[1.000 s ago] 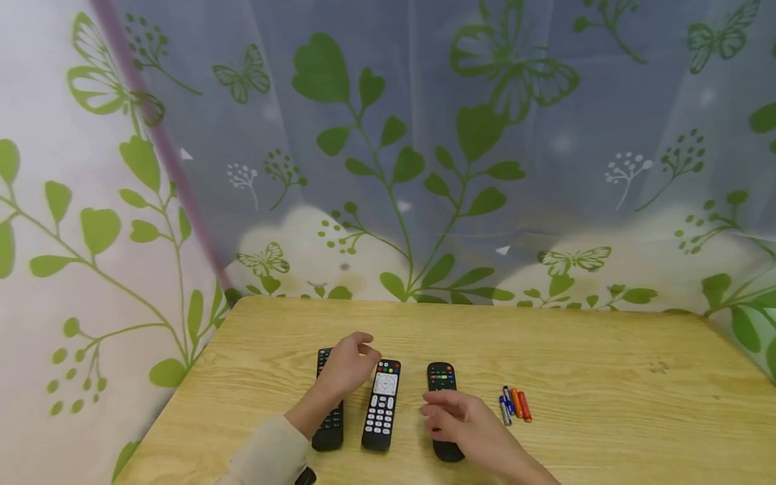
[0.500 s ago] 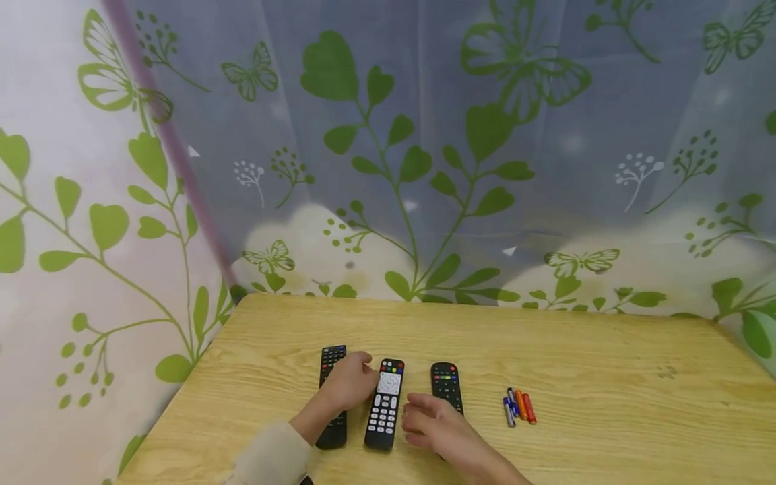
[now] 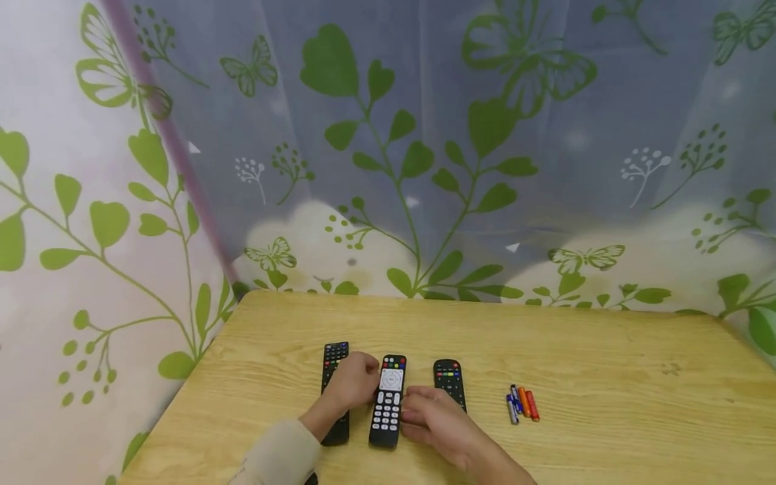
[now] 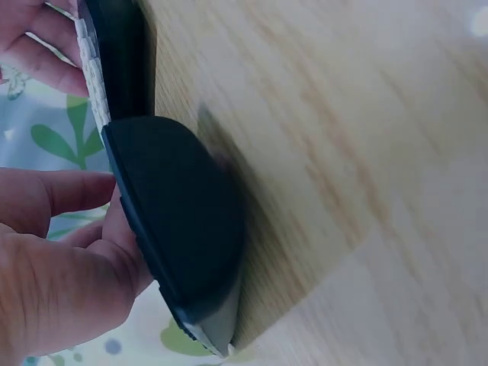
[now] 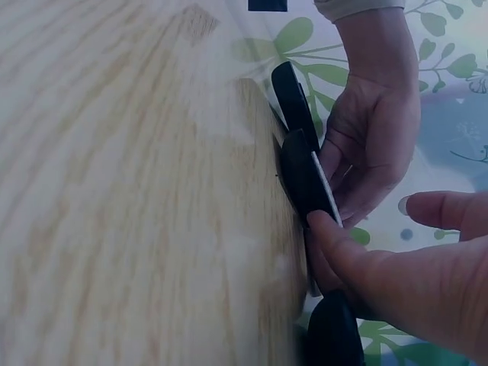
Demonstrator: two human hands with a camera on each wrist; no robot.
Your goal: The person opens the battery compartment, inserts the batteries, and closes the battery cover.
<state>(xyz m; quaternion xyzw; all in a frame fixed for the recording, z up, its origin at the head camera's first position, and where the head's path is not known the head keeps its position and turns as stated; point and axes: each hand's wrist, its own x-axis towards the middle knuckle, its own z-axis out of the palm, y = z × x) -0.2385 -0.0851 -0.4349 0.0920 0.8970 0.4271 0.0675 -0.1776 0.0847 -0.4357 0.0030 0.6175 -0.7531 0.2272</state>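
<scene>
Three black remote controls lie side by side on the wooden table. The middle remote control (image 3: pixel 386 411) has white keys and a pale pad, with my hands on either side. My left hand (image 3: pixel 351 385) reaches over the left remote control (image 3: pixel 335 351), its loosely bent fingertips right at the middle one's left edge. From the right, my right hand (image 3: pixel 445 428) meets that remote's right edge, and the right wrist view has its thumb (image 5: pixel 335 236) against the remote's side. The right hand partly covers the right remote control (image 3: pixel 448 374). In the left wrist view the left remote (image 4: pixel 179 217) hides part of the middle one.
Several small batteries (image 3: pixel 523 404), silver-blue, orange and red, lie to the right of the remotes. The wooden table (image 3: pixel 606 377) ends at a hanging curtain (image 3: pixel 424 135) printed with green leaves and butterflies.
My right hand has moved left from over the right remote control to the middle one's right edge. My left hand has lowered slightly to its left edge, fingers more bent.
</scene>
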